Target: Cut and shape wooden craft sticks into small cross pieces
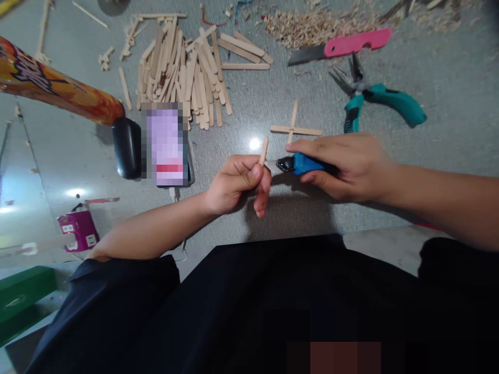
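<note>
My left hand (244,182) pinches a short wooden craft stick (264,149) between thumb and fingers, its upper end pointing away from me. My right hand (343,163) is wrapped round a blue and black utility knife (306,163). The knife's blade (270,166) points left and meets the stick at my left fingertips; whether it is cutting in is too small to tell. Just beyond my right fingers, two craft sticks lie crossed (292,130) on the grey table (234,140). My right index finger covers or nearly touches the near end of that cross.
A pile of craft sticks (167,62) lies at the back, beside wood shavings (307,23). A pink-handled knife (356,42) and teal pliers (401,104) lie on the right. Leftward are a phone (167,145), a black case (127,148), an orange can (58,85) and a purple socket box (81,228).
</note>
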{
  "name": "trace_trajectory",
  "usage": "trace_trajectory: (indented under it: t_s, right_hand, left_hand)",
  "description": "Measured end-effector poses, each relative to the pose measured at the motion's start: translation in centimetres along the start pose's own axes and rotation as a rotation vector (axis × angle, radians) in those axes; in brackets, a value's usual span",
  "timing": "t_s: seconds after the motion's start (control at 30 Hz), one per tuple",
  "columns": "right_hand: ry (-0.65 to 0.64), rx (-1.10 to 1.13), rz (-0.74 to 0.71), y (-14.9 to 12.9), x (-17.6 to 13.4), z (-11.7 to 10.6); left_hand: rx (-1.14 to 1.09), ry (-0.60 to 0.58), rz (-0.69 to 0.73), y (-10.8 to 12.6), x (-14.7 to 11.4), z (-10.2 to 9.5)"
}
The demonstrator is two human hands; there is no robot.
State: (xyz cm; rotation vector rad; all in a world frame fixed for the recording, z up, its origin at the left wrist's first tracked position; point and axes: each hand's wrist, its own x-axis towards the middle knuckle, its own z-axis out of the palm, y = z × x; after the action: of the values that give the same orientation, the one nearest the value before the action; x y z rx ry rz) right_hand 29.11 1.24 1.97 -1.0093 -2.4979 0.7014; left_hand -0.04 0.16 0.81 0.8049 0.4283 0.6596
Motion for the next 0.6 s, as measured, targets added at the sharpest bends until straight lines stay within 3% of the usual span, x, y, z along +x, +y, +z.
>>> trace_trajectory:
  t_s: [0.17,0.37,0.6]
  right_hand:
    - [0.008,0.006,-0.013,-0.01,0.1,0.03]
    - [0.129,0.009,-0.13,0.31,0.23,0.57]
    - [0.104,0.018,-0.137,0.33,0.28,0.55]
  left_hand:
    - [-0.013,-0.046,0.02,-0.02,0.04,-0.19]
    - [-0.002,-0.071,0.041,-0.07,0.02,-0.21]
    - [0.042,-0.109,0.043,0.02,-0.22,-0.16]
